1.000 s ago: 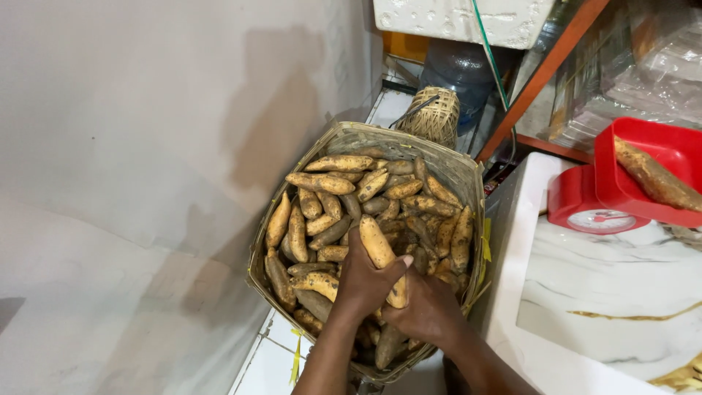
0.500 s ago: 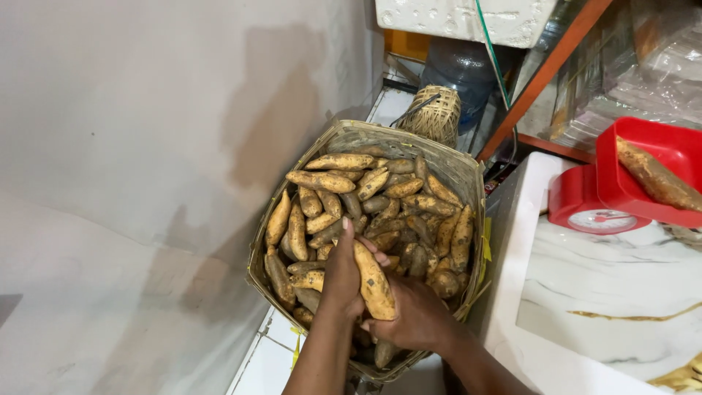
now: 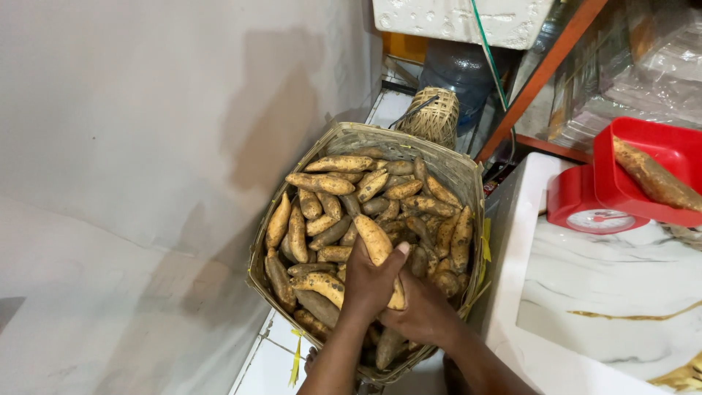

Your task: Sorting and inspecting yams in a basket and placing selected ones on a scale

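Shifted since half a second ago: held sweet potato now more upright, tip pointing far, left thumb hooked over its right side; a second ago gripped lower and nearer right. Left hand wrapped tight round that pale tuber, fingers curled on its left side. Right hand just beneath and to the right, touching the left hand, closed round the tuber's near end, grip partly hidden. Both over the near part of a woven basket heaped with dusty brown-yellow sweet potatoes. Basket on tiled floor, grey wall to its left. Small woven basket just beyond the far rim, blue water jug behind it. Right side: white marbled counter with red kitchen scale, red tray on top holding one long tuber
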